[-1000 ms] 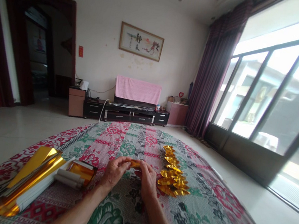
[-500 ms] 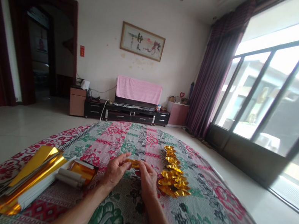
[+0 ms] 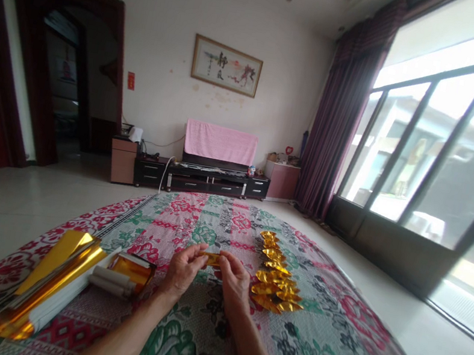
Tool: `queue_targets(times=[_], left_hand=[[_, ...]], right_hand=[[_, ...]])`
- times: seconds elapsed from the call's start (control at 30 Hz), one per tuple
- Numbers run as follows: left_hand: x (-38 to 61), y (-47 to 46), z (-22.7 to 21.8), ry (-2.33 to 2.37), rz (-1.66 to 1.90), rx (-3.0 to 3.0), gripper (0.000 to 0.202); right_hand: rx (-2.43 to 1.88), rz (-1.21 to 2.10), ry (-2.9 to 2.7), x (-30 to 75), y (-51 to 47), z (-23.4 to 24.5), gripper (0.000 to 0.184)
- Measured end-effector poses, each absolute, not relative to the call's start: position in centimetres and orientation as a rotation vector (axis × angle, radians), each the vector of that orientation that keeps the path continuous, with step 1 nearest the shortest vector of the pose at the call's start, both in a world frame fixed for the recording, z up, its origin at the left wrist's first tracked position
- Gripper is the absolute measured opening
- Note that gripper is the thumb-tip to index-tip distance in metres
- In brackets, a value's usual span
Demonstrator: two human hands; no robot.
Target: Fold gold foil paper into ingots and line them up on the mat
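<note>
My left hand [image 3: 181, 273] and my right hand [image 3: 235, 281] meet above the flowered cloth [image 3: 325, 352]. Both pinch a small folded gold foil piece [image 3: 212, 257] between their fingertips. Just right of my right hand lies a row of folded gold foil shapes [image 3: 274, 273], running away from me. To the left of my left hand lies a stack of gold foil sheets [image 3: 48, 282], with two white paper rolls [image 3: 111, 282] beside it and a small open gold sheet [image 3: 132, 270].
The cloth covers a broad surface in a living room with a pale tiled floor [image 3: 7, 204]. A dark low TV cabinet [image 3: 200, 180] with a pink cover stands at the far wall. Large glass doors [image 3: 439, 176] and purple curtains are on the right.
Both hands have drawn a little closer together on the gold piece, and my fingers have shifted on it. Everything on the cloth lies as before.
</note>
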State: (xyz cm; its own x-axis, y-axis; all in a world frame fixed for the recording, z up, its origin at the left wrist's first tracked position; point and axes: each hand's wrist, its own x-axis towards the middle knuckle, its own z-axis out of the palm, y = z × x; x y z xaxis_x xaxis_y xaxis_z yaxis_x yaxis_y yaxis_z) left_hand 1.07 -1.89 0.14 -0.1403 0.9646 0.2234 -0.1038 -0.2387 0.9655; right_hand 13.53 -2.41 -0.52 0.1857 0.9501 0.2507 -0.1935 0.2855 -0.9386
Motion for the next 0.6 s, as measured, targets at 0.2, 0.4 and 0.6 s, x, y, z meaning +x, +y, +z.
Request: queue_targets(times=[0.2, 0.4, 0.6], left_hand=[[1.02, -1.83, -0.01, 1.123, 1.538, 1.254, 0.031], [1.03, -1.68, -0.24, 1.118, 1.554, 1.247, 0.03], [1.04, -1.79, -0.14, 1.13, 1.56, 1.256, 0.028]], right_hand=[[-0.899, 1.018, -1.021, 13.46, -2.32, -0.55, 0.05], [-0.923, 1.026, -1.009, 13.48, -2.23, -0.55, 0.051], [-0.919, 1.033, -1.02, 13.49, -2.39, -0.4, 0.042]])
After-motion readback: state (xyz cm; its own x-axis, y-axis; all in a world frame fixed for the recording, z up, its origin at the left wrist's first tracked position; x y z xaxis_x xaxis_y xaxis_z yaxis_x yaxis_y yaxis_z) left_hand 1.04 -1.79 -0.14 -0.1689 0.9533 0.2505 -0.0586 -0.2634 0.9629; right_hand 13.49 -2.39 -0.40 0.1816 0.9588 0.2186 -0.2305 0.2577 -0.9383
